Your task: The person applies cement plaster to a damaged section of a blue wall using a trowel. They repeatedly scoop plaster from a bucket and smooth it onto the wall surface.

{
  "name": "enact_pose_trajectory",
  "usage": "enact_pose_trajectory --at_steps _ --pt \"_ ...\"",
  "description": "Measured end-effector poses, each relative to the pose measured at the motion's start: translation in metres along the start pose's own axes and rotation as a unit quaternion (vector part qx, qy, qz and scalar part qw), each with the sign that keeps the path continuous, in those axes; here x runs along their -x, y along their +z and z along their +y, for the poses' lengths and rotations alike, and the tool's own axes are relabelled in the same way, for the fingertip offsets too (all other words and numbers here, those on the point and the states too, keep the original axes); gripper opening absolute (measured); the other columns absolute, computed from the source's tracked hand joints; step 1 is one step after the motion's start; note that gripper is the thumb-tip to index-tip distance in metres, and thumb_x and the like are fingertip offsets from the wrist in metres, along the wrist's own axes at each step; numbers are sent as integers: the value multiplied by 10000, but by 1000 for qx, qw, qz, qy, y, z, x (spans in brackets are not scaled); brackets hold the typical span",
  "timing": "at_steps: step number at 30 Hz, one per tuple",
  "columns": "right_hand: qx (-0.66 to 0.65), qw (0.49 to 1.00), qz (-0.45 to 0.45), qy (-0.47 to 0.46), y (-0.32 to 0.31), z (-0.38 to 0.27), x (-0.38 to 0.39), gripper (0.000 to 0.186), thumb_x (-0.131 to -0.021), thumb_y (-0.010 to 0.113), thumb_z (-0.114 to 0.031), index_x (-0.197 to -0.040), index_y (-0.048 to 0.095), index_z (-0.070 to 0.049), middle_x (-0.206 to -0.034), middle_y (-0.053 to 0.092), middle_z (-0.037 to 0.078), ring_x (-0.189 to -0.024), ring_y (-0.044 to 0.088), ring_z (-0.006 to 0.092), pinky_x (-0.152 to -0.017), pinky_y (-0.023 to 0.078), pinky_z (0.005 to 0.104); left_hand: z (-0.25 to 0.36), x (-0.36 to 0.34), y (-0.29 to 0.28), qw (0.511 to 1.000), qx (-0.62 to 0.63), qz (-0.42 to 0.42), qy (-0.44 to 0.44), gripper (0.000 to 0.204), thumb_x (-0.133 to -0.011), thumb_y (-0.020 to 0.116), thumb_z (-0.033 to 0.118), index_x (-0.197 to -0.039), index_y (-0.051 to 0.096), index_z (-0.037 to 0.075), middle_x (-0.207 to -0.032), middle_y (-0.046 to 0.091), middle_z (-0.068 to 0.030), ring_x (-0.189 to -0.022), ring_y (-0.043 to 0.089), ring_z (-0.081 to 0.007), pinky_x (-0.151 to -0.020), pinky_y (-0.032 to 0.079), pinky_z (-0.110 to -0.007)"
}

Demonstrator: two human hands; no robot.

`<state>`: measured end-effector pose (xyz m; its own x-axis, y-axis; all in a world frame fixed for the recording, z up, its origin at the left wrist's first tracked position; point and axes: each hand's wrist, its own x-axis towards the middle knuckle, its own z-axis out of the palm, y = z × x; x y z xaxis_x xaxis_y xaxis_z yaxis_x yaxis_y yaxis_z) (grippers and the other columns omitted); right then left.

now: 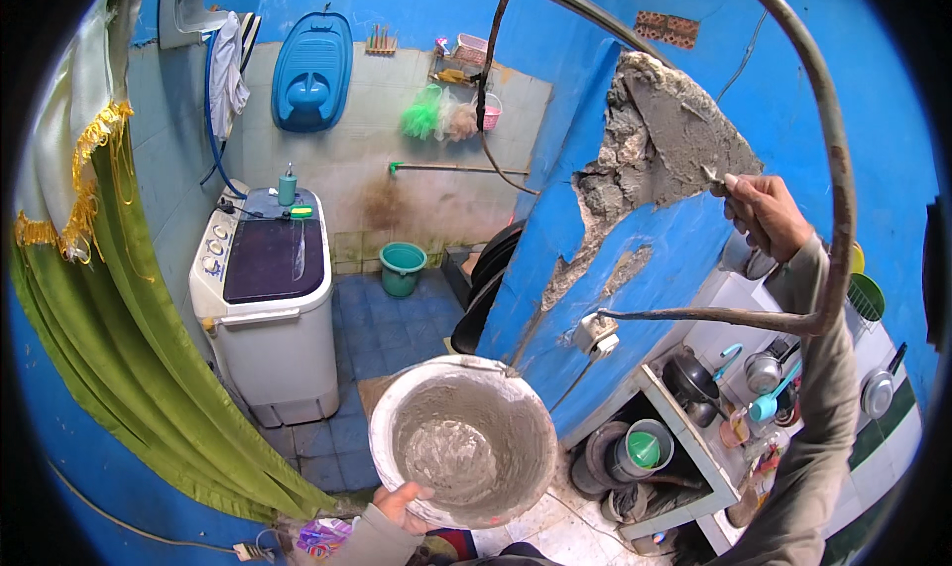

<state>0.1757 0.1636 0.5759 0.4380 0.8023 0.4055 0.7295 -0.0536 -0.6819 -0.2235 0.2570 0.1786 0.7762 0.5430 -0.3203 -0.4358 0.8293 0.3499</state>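
My left hand (402, 506) grips the near rim of a cement-caked round bucket (462, 440) with grey wet mortar in its bottom. My right hand (762, 212) is raised high and holds a small trowel (716, 178), its blade touching the right edge of a grey patch of fresh mortar (662, 134) on the end of a blue wall (605, 288). The mortar patch covers the broken top of the wall. My right sleeve runs down along the right side.
A white twin-tub washing machine (266, 298) stands at left beside a green curtain (129, 368). A teal bucket (403, 267) sits on the blue tiled floor. A bent metal pipe (838, 189) curves overhead. Shelves with pots and cups (734, 397) are at lower right. A wall socket (596, 334) hangs loose.
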Motion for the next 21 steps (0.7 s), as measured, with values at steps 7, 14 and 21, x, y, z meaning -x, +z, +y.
enact_pose_trajectory --at_steps 7,14,21 --pt "242 966 15 -88 -14 -32 -4 457 -953 497 -420 -875 634 8 -548 478 -19 -420 395 38 -356 289 216 71 29 56 997 -75 -21 -9 561 -825 503 -10 -1332 272 -74 -1266 462 -276 -1098 535 -461 -904 478 -615" --pt "346 935 4 -81 -30 -63 -10 508 -954 458 -470 -728 564 -27 -508 486 -10 -391 439 49 -333 327 219 72 26 73 989 -138 -21 -47 586 -845 506 35 -1364 250 -52 -1294 456 -270 -1141 531 -410 -961 452 -574" --pt "425 882 99 -178 -40 -49 10 418 -969 484 -340 -737 541 4 -540 464 2 -457 411 65 -399 352 269 59 9 68 988 -131 -42 -66 579 -842 510 33 -1365 274 -40 -1282 478 -256 -1146 529 -405 -967 440 -581"
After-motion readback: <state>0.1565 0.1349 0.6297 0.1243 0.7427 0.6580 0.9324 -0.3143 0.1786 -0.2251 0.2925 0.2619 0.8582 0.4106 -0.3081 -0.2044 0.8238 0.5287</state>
